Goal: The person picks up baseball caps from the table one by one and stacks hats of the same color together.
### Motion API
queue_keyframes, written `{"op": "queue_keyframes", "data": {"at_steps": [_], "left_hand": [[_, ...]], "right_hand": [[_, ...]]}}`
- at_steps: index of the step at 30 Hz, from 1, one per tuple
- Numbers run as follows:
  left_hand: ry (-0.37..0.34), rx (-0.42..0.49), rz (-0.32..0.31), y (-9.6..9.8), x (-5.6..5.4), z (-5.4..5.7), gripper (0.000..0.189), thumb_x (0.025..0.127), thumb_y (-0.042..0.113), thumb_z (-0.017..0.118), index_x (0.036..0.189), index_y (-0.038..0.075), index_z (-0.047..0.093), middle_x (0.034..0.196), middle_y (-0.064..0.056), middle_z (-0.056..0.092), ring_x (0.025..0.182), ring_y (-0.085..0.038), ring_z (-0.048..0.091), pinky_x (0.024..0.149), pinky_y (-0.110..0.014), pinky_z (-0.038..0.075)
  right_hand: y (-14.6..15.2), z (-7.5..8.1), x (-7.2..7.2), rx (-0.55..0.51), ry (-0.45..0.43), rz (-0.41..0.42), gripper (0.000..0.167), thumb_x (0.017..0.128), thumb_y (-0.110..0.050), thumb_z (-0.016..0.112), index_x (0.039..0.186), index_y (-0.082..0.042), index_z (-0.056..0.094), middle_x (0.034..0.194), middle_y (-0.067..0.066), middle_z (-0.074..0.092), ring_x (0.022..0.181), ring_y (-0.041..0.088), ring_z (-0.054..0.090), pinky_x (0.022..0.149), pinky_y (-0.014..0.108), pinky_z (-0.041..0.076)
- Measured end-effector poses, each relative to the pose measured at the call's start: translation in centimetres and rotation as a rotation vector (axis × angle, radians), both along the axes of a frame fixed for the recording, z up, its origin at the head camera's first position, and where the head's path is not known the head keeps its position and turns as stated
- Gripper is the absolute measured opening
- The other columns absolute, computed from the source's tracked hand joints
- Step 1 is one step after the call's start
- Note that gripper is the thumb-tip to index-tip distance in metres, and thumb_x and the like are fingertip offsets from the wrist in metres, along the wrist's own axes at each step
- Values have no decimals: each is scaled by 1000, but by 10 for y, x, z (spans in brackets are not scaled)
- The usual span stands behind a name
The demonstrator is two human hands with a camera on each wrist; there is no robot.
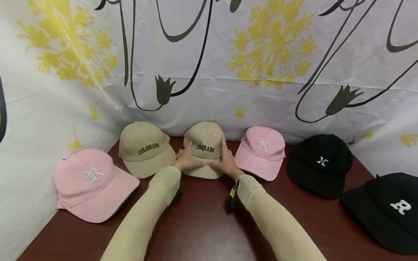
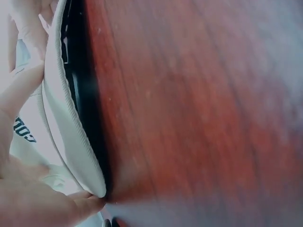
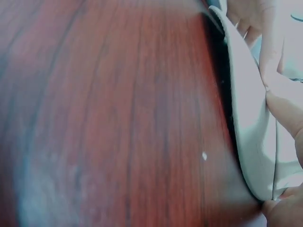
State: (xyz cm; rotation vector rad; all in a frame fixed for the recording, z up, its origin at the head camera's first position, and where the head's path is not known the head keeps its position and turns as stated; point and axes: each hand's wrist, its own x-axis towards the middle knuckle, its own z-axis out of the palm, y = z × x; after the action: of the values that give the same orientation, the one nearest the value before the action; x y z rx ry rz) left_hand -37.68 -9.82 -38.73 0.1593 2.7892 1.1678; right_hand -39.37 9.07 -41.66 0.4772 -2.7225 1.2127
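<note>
The middle beige cap (image 1: 207, 136) sits on the worktop (image 1: 202, 224) between the left hand (image 1: 189, 159) and right hand (image 1: 226, 160), both partly spread and gripping its sides. Another beige cap (image 1: 143, 141) and a pink cap (image 1: 261, 156) flank it closely; a second pink cap (image 1: 89, 185), a black cap (image 1: 318, 170) and an R-marked black cap (image 1: 382, 214) lie farther out.

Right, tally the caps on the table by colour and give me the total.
Pink caps: 2
Beige caps: 2, one held between the left hand and right hand
Black caps: 2, one cut off by the head view's edge
Total: 6
</note>
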Motion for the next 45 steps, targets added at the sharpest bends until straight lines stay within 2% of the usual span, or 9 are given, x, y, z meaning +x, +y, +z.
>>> {"op": "queue_keyframes", "data": {"at_steps": [6, 11, 14, 17, 20, 24, 33, 41, 45], "left_hand": [[14, 59, 56, 4, 0, 1, 96, 76, 34, 73, 148, 13, 12, 140, -35, 12, 127, -52, 13, 99, -56, 25], [33, 85, 95, 7, 1, 2, 89, 79, 30, 70, 147, 13, 15, 139, -35, 15, 126, -51, 17, 99, -54, 26], [36, 116, 119, 7, 2, 3, 91, 78, 30, 71, 147, 13, 14, 138, -36, 14, 126, -50, 16, 99, -54, 26], [47, 145, 148, 8, 4, 4, 98, 76, 30, 74, 147, 12, 10, 136, -36, 14, 126, -50, 16, 100, -53, 25], [77, 136, 184, 8, 5, 7, 106, 71, 32, 78, 147, 11, 7, 135, -35, 17, 125, -51, 18, 99, -54, 27], [103, 120, 216, 7, 9, 12, 115, 66, 35, 82, 148, 12, 5, 134, -35, 20, 125, -50, 20, 98, -54, 27], [24, 69, 181, 4, 16, 18, 123, 67, 40, 80, 146, 6, -8, 139, -37, 16, 131, -50, 6, 102, -53, 23], [59, 96, 162, 3, 24, 22, 116, 66, 40, 80, 147, 7, 4, 140, -33, 16, 131, -47, 11, 101, -52, 25], [78, 121, 160, 6, 29, 26, 113, 66, 38, 80, 146, 6, 8, 139, -32, 16, 129, -44, 18, 100, -51, 27]], "right_hand": [[-4, 3, 3, -63, 3, -77, 106, 74, -27, 77, 148, -14, 2, 144, 22, 27, 126, 42, 30, 99, 52, 27], [-6, 6, 3, -64, 39, -123, 102, 74, -27, 77, 148, -12, 7, 143, 20, 31, 126, 39, 33, 101, 51, 23], [-7, 8, 3, -62, 55, -130, 102, 74, -27, 77, 148, -13, 9, 143, 19, 32, 126, 38, 33, 102, 50, 21], [-6, 10, 4, -75, 48, -135, 103, 73, -28, 78, 149, -17, 9, 144, 16, 31, 126, 37, 33, 101, 48, 26], [-3, 12, 6, -87, 39, -123, 104, 73, -28, 78, 149, -19, 7, 146, 14, 28, 126, 35, 33, 100, 46, 31], [0, 15, 10, -110, 48, -82, 104, 74, -26, 78, 149, -16, 6, 148, 13, 23, 129, 32, 30, 102, 44, 29], [2, 24, 18, -100, 96, -40, 103, 73, -22, 79, 149, -17, 10, 146, 16, 27, 129, 33, 32, 101, 45, 29], [5, 29, 26, -126, 119, -28, 104, 71, -18, 80, 149, -17, 11, 147, 14, 25, 131, 31, 28, 103, 43, 27], [7, 34, 32, -143, 127, -30, 104, 71, -18, 80, 149, -18, 12, 147, 14, 25, 131, 31, 28, 103, 43, 27]]}}
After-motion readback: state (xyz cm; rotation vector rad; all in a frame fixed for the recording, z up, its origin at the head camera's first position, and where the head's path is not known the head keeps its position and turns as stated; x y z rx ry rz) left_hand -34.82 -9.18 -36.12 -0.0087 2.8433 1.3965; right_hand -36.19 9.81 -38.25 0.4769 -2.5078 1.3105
